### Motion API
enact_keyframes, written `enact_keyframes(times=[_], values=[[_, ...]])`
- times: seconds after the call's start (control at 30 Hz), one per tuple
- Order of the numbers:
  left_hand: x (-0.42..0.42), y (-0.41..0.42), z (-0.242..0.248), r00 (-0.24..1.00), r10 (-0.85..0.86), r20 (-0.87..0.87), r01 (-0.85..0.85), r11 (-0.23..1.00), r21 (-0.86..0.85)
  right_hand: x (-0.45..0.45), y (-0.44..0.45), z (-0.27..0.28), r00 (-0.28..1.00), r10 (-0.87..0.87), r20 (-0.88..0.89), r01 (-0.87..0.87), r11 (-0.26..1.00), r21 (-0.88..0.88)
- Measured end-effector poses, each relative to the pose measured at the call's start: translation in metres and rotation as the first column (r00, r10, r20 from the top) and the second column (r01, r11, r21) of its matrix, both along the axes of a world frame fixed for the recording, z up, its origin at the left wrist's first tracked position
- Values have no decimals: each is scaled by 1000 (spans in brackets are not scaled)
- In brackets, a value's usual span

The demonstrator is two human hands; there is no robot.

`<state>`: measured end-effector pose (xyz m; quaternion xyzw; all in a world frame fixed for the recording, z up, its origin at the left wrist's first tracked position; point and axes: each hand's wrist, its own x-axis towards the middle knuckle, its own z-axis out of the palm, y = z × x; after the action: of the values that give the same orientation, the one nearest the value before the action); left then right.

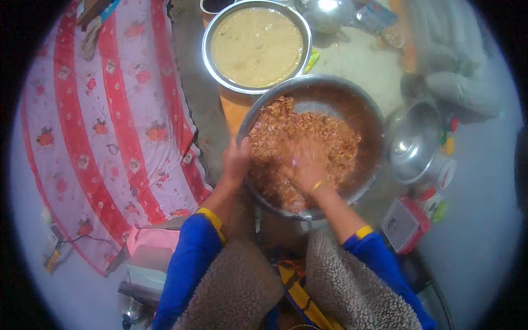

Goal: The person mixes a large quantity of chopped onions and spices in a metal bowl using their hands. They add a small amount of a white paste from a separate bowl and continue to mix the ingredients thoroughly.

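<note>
A large metal basin (367,119) stands before me, holding a heap of reddish-brown chopped mixture (330,128), perhaps meat or vegetables. My left hand (236,159) grips the basin's left rim with the thumb on top. Down in the mixture is my right hand (305,163), blurred, its fingertips partly hidden; whether it grasps any of the food cannot be told. Just beyond the basin, touching or nearly touching its far left rim, a round metal pan (206,51) holds a pale yellowish, wet mass (255,45).
An empty-looking metal bowl (412,144) leans right of the basin, near a red-and-white box (404,225). A pink-and-white floral cloth (144,103) covers a surface at left. A shiny metal vessel (328,12) and a small dark-filled bowl (216,5) stand at the back.
</note>
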<state>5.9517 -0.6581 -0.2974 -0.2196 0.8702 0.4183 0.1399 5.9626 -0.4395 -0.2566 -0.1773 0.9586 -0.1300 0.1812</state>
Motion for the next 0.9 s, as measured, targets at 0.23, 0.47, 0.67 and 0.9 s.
enact_keyframes(times=[0.23, 0.47, 0.67, 0.9], values=[[15, -15, -7, 993, -45, 114, 51, 997, -50, -32, 69, 14, 762, -442, 473, 573, 801, -175], [16, -10, -20, 991, -52, -123, 55, 998, 16, -165, -32, -62, 718, -357, 598, 483, 874, -58], [13, -14, -15, 992, -38, -118, 46, 996, 72, -76, -100, -1, 767, 123, 630, -317, 926, 205], [18, -8, -22, 972, -59, -228, 50, 998, -48, 37, 63, -15, 898, 101, 428, -222, 944, 243]])
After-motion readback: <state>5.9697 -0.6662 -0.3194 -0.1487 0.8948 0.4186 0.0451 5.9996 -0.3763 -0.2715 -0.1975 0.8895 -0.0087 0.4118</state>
